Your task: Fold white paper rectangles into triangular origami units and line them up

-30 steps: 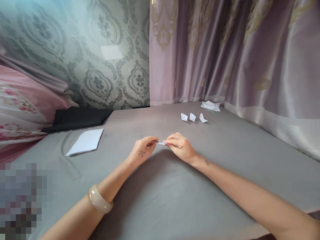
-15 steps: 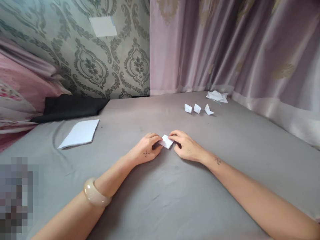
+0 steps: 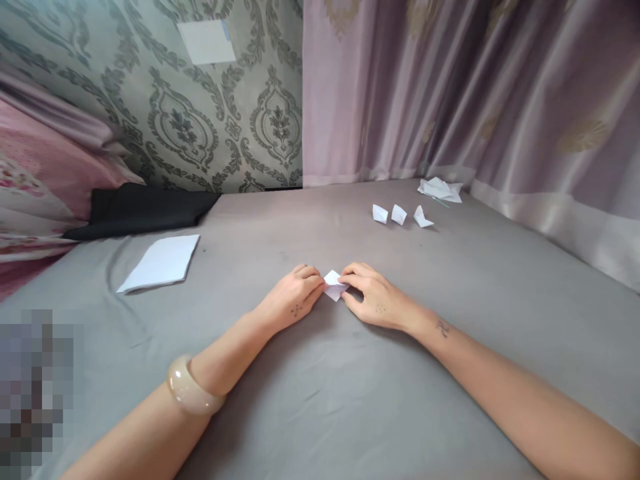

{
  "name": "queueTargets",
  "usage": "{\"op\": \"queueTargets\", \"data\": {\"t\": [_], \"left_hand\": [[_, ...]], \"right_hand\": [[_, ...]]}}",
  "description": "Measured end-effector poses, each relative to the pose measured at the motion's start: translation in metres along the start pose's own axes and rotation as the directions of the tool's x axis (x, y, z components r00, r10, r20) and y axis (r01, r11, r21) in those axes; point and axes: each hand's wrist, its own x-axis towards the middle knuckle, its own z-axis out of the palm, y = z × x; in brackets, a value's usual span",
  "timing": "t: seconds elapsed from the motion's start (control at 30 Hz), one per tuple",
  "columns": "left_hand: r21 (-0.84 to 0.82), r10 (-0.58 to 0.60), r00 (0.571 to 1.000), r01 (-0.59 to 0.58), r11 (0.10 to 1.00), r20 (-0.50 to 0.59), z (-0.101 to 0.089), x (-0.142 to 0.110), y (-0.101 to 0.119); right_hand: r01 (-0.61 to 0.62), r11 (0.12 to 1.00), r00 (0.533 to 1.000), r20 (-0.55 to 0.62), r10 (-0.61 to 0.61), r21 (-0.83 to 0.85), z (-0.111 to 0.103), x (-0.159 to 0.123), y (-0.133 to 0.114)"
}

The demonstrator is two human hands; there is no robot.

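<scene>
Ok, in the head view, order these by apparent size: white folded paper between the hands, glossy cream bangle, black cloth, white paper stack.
1. Black cloth
2. White paper stack
3. Glossy cream bangle, nearest the camera
4. White folded paper, partly covered

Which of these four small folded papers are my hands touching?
The frontmost folded paper, touched by your left hand and right hand; the row's left piece, middle piece and right piece stand farther back, untouched.
</scene>
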Motion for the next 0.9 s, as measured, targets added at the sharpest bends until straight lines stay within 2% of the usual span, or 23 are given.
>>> {"op": "queueTargets", "data": {"t": [0.17,0.3,0.43,0.5,0.7,0.9], "left_hand": [[0.058,-0.040,0.999,0.040,0.997,0.008,-0.002,-0.004,0.007],[-0.061,-0.181,0.983,0.179,0.982,-0.015,-0.001,-0.001,0.007],[-0.228,-0.402,0.915,0.397,0.889,0.028,-0.004,0.003,0.004],[-0.271,-0.462,0.885,0.461,0.845,0.061,-0.006,0.004,0.004],[-0.227,-0.473,0.878,0.476,0.849,0.073,-0.007,0.006,0.006],[-0.208,-0.533,0.842,0.538,0.817,0.086,-0.006,0.011,0.008]], "right_hand": [[-0.004,1.000,1.000,-0.028,0.004,0.005,0.002,-0.002,0.000],[-0.096,0.990,0.994,-0.041,0.101,0.104,0.001,0.000,0.002],[-0.249,0.955,0.966,-0.036,0.258,0.159,0.000,0.002,0.002],[-0.311,0.932,0.947,-0.026,0.321,0.186,0.000,0.002,0.001],[-0.428,0.883,0.898,-0.017,0.439,0.191,0.000,0.004,-0.003],[-0.460,0.876,0.883,-0.027,0.468,0.141,0.001,0.008,-0.007]]}}
